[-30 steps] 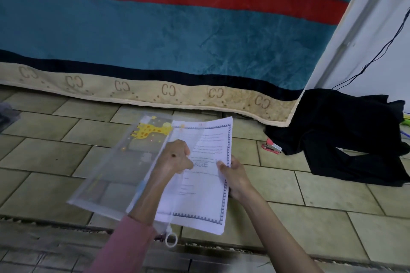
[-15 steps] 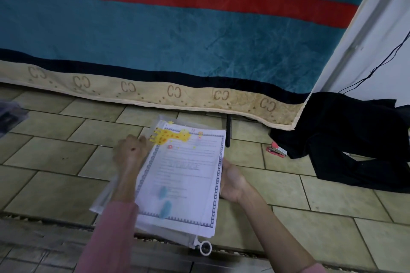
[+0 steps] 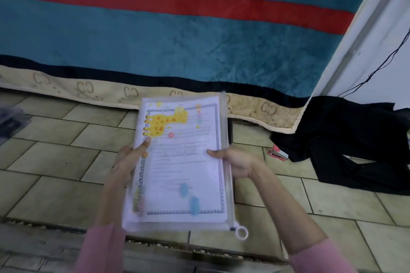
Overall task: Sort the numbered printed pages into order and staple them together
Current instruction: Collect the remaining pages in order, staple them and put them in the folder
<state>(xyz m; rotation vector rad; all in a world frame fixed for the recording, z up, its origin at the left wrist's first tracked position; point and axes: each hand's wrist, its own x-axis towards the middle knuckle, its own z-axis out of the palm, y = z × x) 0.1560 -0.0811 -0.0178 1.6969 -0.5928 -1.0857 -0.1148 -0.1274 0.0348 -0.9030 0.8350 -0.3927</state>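
Note:
A clear zip pouch printed with a yellow giraffe holds a stack of white printed pages with a blue patterned border. I hold it upright over the tiled floor. My left hand grips its left edge, thumb on the front. My right hand grips the right edge by the zip strip. A white ring pull hangs at the pouch's lower right corner. A small red stapler lies on the floor to the right, apart from both hands.
A teal blanket with a red stripe and beige border hangs across the back. A black garment lies in a heap on the tiles beside the stapler. A white wall with a black cable stands at right. A dark object sits at the left edge.
The pages were beside the pouch, partly out of it; now they lie squarely inside. The bundle has risen and both hands have shifted to grip its two side edges.

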